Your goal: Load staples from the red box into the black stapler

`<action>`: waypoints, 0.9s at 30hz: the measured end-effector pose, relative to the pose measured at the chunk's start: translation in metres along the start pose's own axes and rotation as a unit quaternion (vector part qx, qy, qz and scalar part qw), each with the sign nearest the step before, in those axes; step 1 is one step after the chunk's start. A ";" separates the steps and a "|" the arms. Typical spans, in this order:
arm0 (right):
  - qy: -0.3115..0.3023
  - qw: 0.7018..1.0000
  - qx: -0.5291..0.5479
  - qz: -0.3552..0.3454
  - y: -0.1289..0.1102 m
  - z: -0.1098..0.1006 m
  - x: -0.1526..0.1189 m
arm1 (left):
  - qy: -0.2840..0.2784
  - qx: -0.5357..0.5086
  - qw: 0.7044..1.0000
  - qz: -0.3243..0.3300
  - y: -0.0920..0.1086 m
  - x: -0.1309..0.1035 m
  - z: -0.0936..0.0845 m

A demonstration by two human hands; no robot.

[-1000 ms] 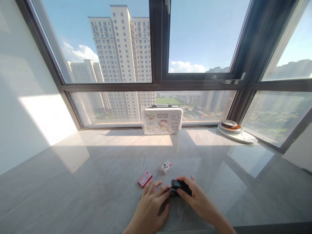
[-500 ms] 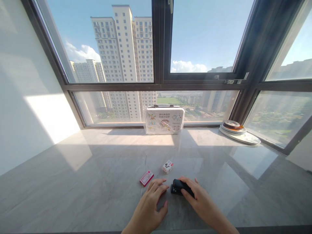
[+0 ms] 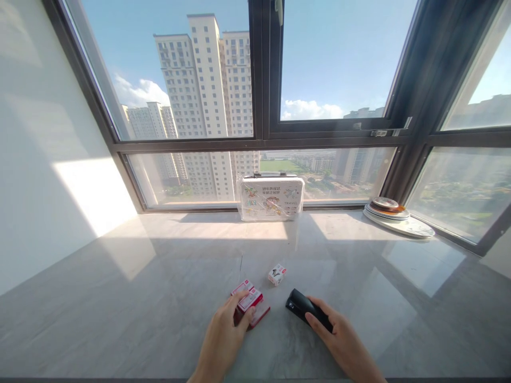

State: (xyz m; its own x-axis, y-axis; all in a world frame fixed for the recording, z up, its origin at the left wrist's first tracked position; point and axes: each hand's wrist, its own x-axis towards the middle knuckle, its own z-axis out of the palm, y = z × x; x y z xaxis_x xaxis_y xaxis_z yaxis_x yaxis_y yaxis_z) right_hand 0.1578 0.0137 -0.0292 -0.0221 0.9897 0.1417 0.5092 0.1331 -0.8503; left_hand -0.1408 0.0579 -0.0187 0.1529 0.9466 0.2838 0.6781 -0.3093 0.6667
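My left hand (image 3: 221,340) rests low on the grey table (image 3: 120,308), thumb and fingertips pinched on a small red-and-white box (image 3: 249,299) that I have tilted up off a second red box (image 3: 259,315) lying flat beneath it; holding it by its near edge leaves the printed face turned up toward me. My right hand (image 3: 343,343) lies flat beside it, fingers curled over the rear of the black stapler (image 3: 301,306), so the nose points away to the left, toward the boxes, and stays steady against the tabletop. Both forearms come in from the bottom edge, wrists down, palms down. A little white box (image 3: 277,274) sits just beyond, apart from both hands. Further back a wrapped printed case (image 3: 271,198) leans at the window (image 3: 259,80), with stacked plates (image 3: 395,218) well off to the right.
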 end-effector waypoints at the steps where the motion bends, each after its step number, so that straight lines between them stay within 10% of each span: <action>1: -0.001 1.000 0.001 -0.002 0.000 0.000 0.000 | 0.003 0.003 1.000 -0.005 0.000 0.007 -0.003; 10: 0.007 1.000 0.001 -0.029 -0.007 -0.002 -0.001 | 0.048 0.060 0.997 0.024 0.004 0.002 0.000; 19: -0.014 0.989 -0.109 -0.100 -0.036 -0.002 0.024 | -0.172 0.080 0.969 0.161 0.040 -0.013 0.015; 27: 0.022 0.988 -0.115 -0.100 -0.063 0.046 0.048 | -0.206 0.096 0.955 0.192 0.039 -0.009 0.016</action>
State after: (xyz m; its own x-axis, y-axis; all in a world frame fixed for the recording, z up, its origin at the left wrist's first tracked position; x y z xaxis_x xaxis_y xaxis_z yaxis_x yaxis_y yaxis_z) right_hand 0.0849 0.0557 0.0079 -0.1064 0.9411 0.3211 0.6813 0.3042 -0.6658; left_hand -0.1040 0.0384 -0.0061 0.6598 0.7340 0.1613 0.6280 -0.6564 0.4180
